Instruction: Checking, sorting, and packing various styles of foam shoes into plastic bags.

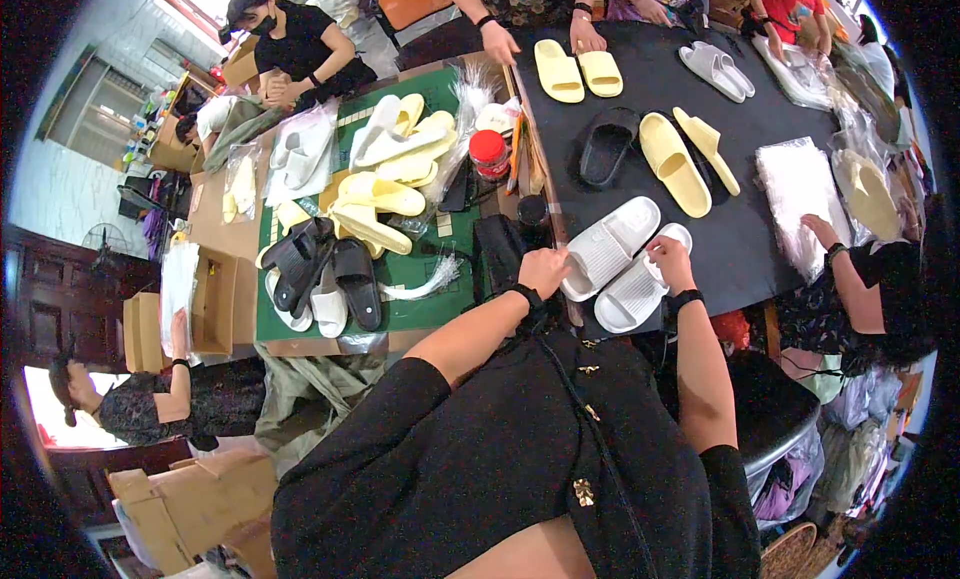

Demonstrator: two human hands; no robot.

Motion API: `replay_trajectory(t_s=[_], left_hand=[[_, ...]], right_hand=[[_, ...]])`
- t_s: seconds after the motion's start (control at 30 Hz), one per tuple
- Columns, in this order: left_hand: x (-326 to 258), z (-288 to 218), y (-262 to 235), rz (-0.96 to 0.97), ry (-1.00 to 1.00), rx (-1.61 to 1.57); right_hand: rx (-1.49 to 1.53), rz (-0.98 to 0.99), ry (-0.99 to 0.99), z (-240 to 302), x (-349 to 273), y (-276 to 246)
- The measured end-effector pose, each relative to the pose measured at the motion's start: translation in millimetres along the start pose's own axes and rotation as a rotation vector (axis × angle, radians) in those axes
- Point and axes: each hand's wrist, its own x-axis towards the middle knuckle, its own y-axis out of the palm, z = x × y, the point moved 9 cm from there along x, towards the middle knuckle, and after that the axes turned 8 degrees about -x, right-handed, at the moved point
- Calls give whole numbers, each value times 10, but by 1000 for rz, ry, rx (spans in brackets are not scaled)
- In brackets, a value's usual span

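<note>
A pair of white ribbed slide slippers lies in front of me on the dark tabletop. My left hand [545, 272], its fingers curled, is at the near left edge of the left white slipper [612, 241]. Over the right white slipper [632, 297], my right hand [671, 262] has its fingers pinched together close to the strap. Whatever lies between those fingertips is too small to make out. Just beyond are a black slipper [607, 147] and a pair of yellow slippers [674, 163], one tipped on its side.
On the green mat [440, 314] at left lie piled yellow, white and black slippers, white plastic ties [470, 104] and a red-lidded jar [489, 155]. A stack of clear bags [800, 204] is at right. Co-workers' hands [590, 34] reach in from the far side and right.
</note>
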Motion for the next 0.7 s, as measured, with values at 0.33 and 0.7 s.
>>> replay_trajectory(t_s=[0.33,0.7], left_hand=[[13,-7,88,96,-73,62],[-51,-47,198,168,-191,-246]], right_hand=[[-112,-22,-59,10,66,25],[48,96,63,-156,-41,129]])
